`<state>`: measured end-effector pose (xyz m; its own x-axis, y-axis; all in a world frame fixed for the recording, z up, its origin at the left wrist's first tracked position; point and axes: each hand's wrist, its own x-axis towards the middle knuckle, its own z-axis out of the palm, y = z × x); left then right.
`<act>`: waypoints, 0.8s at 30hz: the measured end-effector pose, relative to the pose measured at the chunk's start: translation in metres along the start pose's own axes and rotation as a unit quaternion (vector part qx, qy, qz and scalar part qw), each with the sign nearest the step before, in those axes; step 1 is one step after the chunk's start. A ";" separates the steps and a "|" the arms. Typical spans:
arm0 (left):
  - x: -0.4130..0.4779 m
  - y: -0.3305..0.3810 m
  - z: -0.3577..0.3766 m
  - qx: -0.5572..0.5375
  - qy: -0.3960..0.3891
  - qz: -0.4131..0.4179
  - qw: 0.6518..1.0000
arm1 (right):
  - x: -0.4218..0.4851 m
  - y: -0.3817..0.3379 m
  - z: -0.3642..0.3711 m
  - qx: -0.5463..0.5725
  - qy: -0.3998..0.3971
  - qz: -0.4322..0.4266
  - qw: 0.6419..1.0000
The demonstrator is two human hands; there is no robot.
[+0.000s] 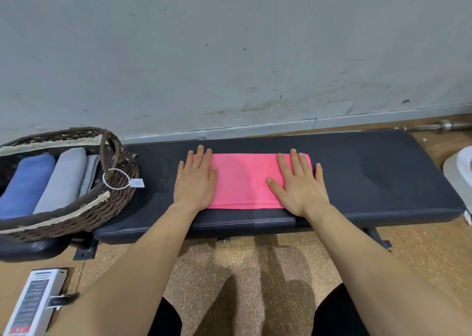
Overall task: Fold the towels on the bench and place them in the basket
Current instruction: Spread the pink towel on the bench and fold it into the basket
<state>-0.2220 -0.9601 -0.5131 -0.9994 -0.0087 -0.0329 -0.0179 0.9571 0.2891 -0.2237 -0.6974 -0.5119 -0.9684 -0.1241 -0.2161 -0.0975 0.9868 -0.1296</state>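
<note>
Where the view starts, nearest the person, two dark-clad knees frame a speckled floor (229,272), and a white labelled device (30,302) lies at the near left. Beyond them both forearms reach to the padded black bench (370,177). The pink towel (245,180) lies flat on its middle, folded into a long band that runs left to right.

The left hand (195,182) is spread flat, palm down, on the towel's left end, with its outer fingers over the edge and on the bench. The right hand (298,185) is spread flat on the right end in the same way. Neither pinches the cloth. The step in hand looks like smoothing a fold just made.

The band looks too long for the basket, so the next move probably calls for taking one end by its corners, bringing it across to meet the other, and keeping the edges square.

The wicker basket (76,220) stands at the left, partly on the bench end. It holds a blue towel (25,185) and a grey towel (63,180) side by side, with a paler folded cloth (90,172) at their right. A white tag (136,183) hangs from its handle. Little room is left there, so the pink one needs a compact fold.

At the far right a metal bar (444,125) lies along the scuffed wall (229,54).
</note>
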 end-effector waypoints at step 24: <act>-0.013 -0.009 -0.072 -0.446 -0.022 -0.271 0.853 | 0.011 -0.045 -0.044 0.029 -0.070 -0.230 0.970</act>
<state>-0.2108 -0.9897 -0.4465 -0.8357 -0.3501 -0.4231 -0.5112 0.2144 0.8323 -0.2402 -0.7387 -0.4660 -0.7840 -0.5673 -0.2519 -0.4949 0.8163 -0.2979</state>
